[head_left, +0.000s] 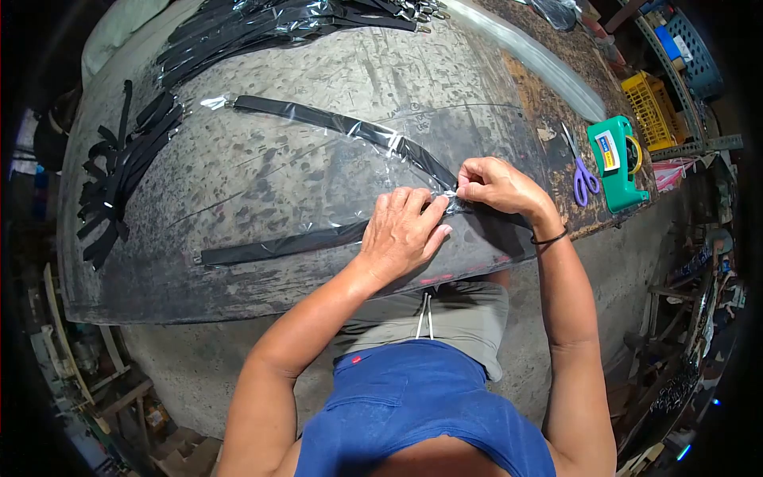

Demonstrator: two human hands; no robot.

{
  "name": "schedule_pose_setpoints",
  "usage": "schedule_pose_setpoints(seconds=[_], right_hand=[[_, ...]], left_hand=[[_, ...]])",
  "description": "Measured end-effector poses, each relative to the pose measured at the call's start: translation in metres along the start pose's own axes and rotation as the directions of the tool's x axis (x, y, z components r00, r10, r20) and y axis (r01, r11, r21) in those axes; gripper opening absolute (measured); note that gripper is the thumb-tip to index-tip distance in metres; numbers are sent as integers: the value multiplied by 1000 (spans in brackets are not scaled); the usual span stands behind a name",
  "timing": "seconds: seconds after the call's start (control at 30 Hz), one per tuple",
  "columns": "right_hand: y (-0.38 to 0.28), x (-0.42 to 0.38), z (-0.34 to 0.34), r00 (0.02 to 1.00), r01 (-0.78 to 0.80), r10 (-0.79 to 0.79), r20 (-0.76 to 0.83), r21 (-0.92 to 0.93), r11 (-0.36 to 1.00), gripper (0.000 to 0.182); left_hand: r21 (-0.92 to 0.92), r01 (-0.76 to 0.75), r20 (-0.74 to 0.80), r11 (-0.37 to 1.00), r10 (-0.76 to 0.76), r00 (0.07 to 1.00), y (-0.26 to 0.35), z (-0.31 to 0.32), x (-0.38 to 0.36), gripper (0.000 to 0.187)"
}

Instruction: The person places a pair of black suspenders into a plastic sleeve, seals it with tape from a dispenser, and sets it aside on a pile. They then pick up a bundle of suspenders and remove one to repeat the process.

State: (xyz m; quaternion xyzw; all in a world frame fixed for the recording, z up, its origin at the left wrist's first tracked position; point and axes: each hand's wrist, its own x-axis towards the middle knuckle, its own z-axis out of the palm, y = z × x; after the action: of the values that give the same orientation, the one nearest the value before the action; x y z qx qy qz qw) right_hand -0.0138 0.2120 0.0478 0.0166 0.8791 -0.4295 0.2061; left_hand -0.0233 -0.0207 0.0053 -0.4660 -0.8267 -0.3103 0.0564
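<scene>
**Hands meet on a bagged black strap at centre frame**

Left hand (pixel 404 230) lies palm down, fingers spread flat, pressing on the clear plastic sleeve (pixel 318 171) just where the two legs of the black strap (pixel 334 121) come together. Right hand (pixel 497 184), touching it from the upper right, is closed in a pinch on the edge of the sleeve at that same joint; a dark band circles its wrist. From the hands, one strap leg runs up toward the upper left of the frame and the other runs left along the lower edge of the worn worktable (pixel 262 71), each ending in a small metal clip.

At the left edge lies a loose pile of black straps (pixel 119 175), well apart from the hands. Along the top, a heap of bagged straps (pixel 278 24) glints. To the right of the right hand, near the table's corner, sit purple-handled scissors (pixel 584 171) and, just beside them, a green tape dispenser (pixel 618 163). A yellow basket (pixel 653 107) stands beyond the table.
</scene>
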Motion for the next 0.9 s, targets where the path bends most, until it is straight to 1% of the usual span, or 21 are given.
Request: schedule_pose_setpoints(seconds=[0.13,0.27,0.33,0.4,0.43,0.5,0.53,0.6,0.63,0.7,0.73,0.77,0.83,0.87,0.9], right_hand=[[-1,-2,2,999,22,-22,-27,-9,1000,19],[-3,-3,7,995,30,-37,-90,-82,996,20],[-1,-2,11,993,22,-33,-109,-100,995,21],[3,0,16,975,50,-94,-204,-211,976,24],[2,1,17,975,48,-92,-203,-209,977,24],[0,3,15,980,-44,3,-197,-204,978,29],[1,4,14,981,-46,6,-196,-201,979,29],[4,4,10,965,-103,42,-259,-225,969,34],[5,5,8,964,-104,43,-261,-225,969,34],[6,9,3,984,-129,95,-150,-231,964,37],[5,10,1,981,-158,137,-134,-163,974,36],[2,9,0,981,-157,135,-136,-166,973,36],[-8,6,-2,939,-309,318,-130,86,947,36],[-8,6,-1,940,-308,317,-129,82,948,36],[-4,8,3,956,-244,227,-186,-76,967,36]], left_hand=[[-3,-13,-7,1000,13,1000,-1,1,0,44],[26,-8,16,1000,8,1000,1,0,0,45],[58,-62,12,996,61,998,1,0,-1,47],[68,-69,19,995,68,997,1,1,-1,47],[80,-77,26,994,75,997,2,1,-1,48],[91,-73,52,993,68,996,2,1,-1,48],[103,-69,73,992,62,995,2,1,-2,49],[108,-73,78,991,65,995,1,2,-2,48],[114,-78,78,990,70,995,1,2,-2,48],[108,-74,77,991,66,995,1,2,-1,48],[102,-69,78,992,61,995,1,2,-1,48],[103,-70,75,992,63,995,1,2,-1,48],[103,-69,75,992,61,995,1,2,-2,48],[103,-66,72,992,59,996,0,3,-1,48],[103,-66,73,992,58,996,0,3,-1,48]])
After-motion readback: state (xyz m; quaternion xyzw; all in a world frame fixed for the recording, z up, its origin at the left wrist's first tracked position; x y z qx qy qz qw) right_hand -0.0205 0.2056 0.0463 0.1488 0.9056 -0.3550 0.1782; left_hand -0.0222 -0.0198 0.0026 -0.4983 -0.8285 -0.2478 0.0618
